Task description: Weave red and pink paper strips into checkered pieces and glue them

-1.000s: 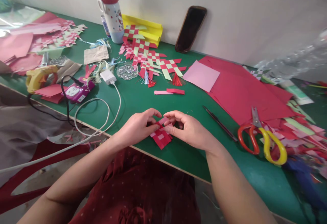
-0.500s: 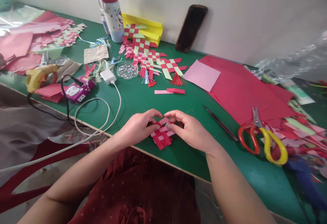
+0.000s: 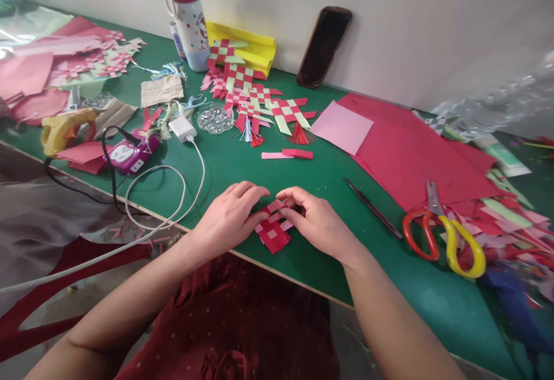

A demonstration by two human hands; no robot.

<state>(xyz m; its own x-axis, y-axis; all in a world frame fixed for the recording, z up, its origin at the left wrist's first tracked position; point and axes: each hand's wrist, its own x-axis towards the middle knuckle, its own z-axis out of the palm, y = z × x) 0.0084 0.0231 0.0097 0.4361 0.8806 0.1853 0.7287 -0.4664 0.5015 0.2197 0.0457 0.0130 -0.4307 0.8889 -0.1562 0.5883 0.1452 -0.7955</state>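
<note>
A small woven piece of red and pink paper strips (image 3: 273,231) lies on the green table (image 3: 242,166) near its front edge. My left hand (image 3: 229,218) rests on its left side, fingers together and pressing down on the strips. My right hand (image 3: 315,221) holds its upper right corner, fingers curled and pinched on the strip ends. Two loose strips, one pink and one red (image 3: 288,154), lie a little farther back.
Finished red and pale green woven pieces (image 3: 255,94) lie behind. Red and pink paper sheets (image 3: 402,149), a black pen (image 3: 373,208) and scissors (image 3: 445,233) sit right. A white charger with cable (image 3: 184,131), glue gun (image 3: 64,129), bottle (image 3: 188,16) and phone (image 3: 324,48) stand left and behind.
My left hand's fingers have flattened from a pinch onto the woven piece. My right hand has closed in lower on the strip ends. The piece stays in place.
</note>
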